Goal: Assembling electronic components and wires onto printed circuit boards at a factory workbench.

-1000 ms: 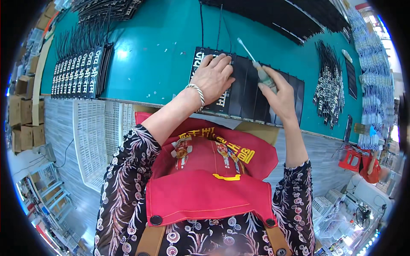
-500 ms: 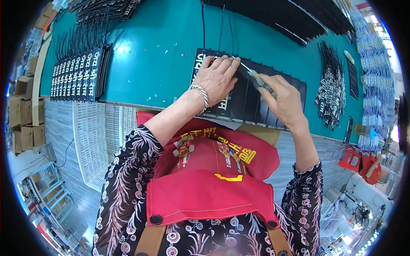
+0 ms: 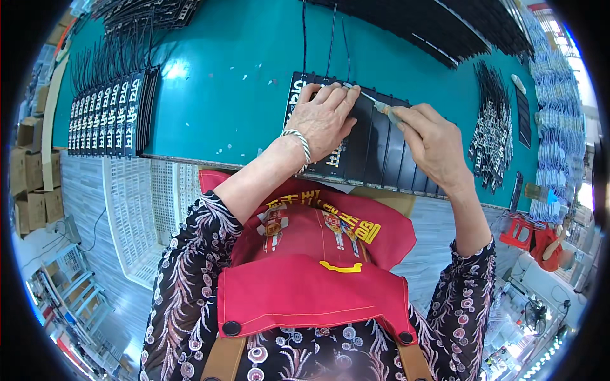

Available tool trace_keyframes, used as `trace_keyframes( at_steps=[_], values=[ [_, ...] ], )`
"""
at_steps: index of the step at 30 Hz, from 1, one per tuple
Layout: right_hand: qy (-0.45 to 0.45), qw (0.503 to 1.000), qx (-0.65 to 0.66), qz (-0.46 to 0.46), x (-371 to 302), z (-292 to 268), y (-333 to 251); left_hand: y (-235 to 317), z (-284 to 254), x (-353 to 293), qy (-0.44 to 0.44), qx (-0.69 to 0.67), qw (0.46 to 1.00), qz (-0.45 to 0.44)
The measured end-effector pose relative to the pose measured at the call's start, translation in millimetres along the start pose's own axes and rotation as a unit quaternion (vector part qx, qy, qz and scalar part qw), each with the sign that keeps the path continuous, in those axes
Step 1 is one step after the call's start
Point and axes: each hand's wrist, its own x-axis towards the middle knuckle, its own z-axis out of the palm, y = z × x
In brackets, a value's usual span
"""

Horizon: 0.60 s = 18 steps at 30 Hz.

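A row of black strips (image 3: 375,149) lies side by side at the table's near edge, the leftmost ones bearing white characters. Thin black wires (image 3: 330,47) run away from the strips' far edge. My left hand (image 3: 324,114) rests on these strips, fingers bent and pressed together at the far edge; whatever is under the fingertips is hidden. In my right hand (image 3: 432,143) is a slim tool with a thin metal shaft and a pale handle, like a screwdriver (image 3: 385,109). Its shaft points left, and its tip is close beside my left fingertips.
Printed strips with wires (image 3: 108,117) stand in a row at the left, near another pile (image 3: 149,16). Black stacks (image 3: 406,28) lie at the far right, with a wire bundle (image 3: 492,127) nearer. A white crate (image 3: 136,216) is below the table's left edge.
My right hand has shifted slightly right and nearer me, drawing the tool with it. My left hand stays nearly in place. The view has shifted a little.
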Motion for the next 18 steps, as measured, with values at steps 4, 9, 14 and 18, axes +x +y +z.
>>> trace_keyframes(
  at_steps=[4, 9, 14, 18],
  values=[
    [-0.012, 1.0, -0.015, -0.02, 16, -4, -1, -7, 0, 2, 0.002, -0.011, 1.0, 0.0],
    [-0.07, 0.997, -0.026, 0.004, 49, -13, -6, -17, 0, 7, -0.002, -0.025, 1.0, -0.003],
    [-0.167, 0.985, -0.032, 0.034, 108, -30, -16, -36, 2, 19, 0.002, -0.044, 0.999, -0.001],
    [-0.183, 0.982, -0.049, -0.017, 145, -43, -29, -43, -14, 22, 0.021, -0.032, 0.999, -0.012]
  ],
)
